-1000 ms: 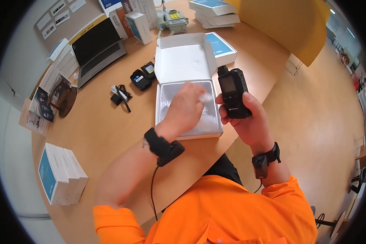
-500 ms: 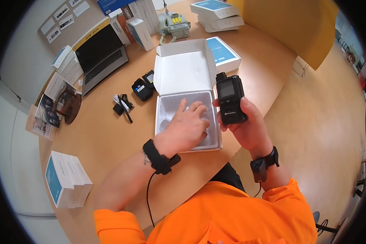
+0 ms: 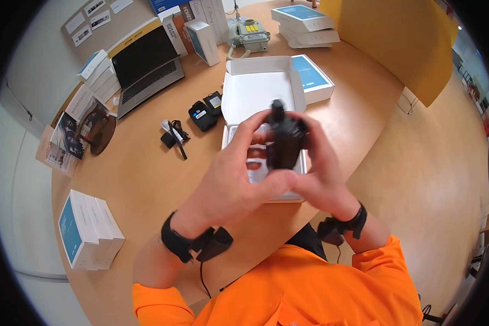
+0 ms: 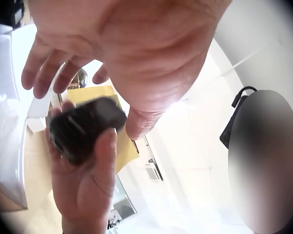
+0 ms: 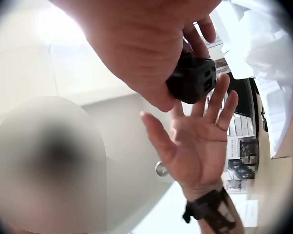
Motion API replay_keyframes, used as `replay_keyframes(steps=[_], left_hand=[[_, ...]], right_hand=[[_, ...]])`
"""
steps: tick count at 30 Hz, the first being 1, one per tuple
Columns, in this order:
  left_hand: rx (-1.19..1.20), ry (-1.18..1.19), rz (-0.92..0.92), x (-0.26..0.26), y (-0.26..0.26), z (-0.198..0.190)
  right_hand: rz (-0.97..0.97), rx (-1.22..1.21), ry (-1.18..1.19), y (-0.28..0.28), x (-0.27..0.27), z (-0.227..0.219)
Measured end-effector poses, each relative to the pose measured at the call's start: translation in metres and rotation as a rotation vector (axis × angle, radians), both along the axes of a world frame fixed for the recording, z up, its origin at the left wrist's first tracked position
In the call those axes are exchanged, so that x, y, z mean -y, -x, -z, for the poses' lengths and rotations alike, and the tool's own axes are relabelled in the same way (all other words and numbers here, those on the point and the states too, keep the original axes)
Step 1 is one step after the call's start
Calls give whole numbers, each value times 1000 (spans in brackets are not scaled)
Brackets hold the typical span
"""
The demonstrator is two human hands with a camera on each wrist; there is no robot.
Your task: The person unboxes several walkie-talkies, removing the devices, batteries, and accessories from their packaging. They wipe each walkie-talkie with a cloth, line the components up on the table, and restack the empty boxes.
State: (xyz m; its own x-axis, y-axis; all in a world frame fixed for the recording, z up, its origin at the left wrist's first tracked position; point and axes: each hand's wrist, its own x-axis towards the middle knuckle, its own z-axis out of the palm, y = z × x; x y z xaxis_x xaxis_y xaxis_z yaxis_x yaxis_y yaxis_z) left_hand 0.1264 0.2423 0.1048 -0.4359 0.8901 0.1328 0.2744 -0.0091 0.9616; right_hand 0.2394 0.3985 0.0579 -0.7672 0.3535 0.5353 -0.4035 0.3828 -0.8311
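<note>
A black handheld radio (image 3: 286, 142) with a stubby knob on top is held upright over the open white box (image 3: 227, 139). My right hand (image 3: 323, 165) grips it, thumb on one side and fingers around the other; the right wrist view shows the radio's slotted end (image 5: 195, 78). My left hand (image 3: 228, 176) is beside it on the left. Its fingers are spread and extended, with the palm (image 5: 198, 146) facing the radio in the right wrist view. In the left wrist view a gap shows between the left fingers and the radio (image 4: 85, 129).
Left of the box lie two black devices (image 3: 204, 117) and a bundled cable with an adapter (image 3: 175, 137). A laptop (image 3: 149, 70) and a grey-green telephone (image 3: 248, 37) stand farther back. White-and-blue boxes (image 3: 312, 79) are behind the open box, with more (image 3: 89, 231) at left.
My left hand has come up out of the box to the radio's left side. The right hand has moved the radio left over the box and turned it, hiding its screen.
</note>
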Motion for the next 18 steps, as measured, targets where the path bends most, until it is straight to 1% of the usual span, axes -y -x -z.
replay_keyframes(steps=[2,3,4,5,6,7,8,10,11,12,13,16,18], left_hand=[[67,-26,-144,6,-8,-3],[104,-69,-164,10,-7,1],[142,-111,-183,18,-2,7],[181,-153,-203,28,3,12],[151,-117,-274,41,6,14],[120,-81,-345,58,10,17],[88,-42,-416,76,16,20],[-85,170,-550,116,36,29],[-133,242,-597,132,44,35],[-182,316,-643,147,52,42],[-233,388,-691,158,57,48],[-384,576,-754,173,65,58],[-455,577,-791,180,72,76]], right_hand=[[98,26,-247,10,16,-4],[94,18,-287,15,20,-5],[19,57,-291,18,23,-10],[-26,63,-380,20,24,-14],[-72,69,-472,23,23,-19],[-86,91,-469,21,14,-25],[-49,128,-369,25,-4,-28],[228,128,-263,44,-56,-26],[380,59,-261,56,-84,-23],[509,95,-297,68,-114,-14],[599,209,-447,75,-134,-10],[519,751,-417,87,-149,-8],[509,751,-317,90,-144,1]])
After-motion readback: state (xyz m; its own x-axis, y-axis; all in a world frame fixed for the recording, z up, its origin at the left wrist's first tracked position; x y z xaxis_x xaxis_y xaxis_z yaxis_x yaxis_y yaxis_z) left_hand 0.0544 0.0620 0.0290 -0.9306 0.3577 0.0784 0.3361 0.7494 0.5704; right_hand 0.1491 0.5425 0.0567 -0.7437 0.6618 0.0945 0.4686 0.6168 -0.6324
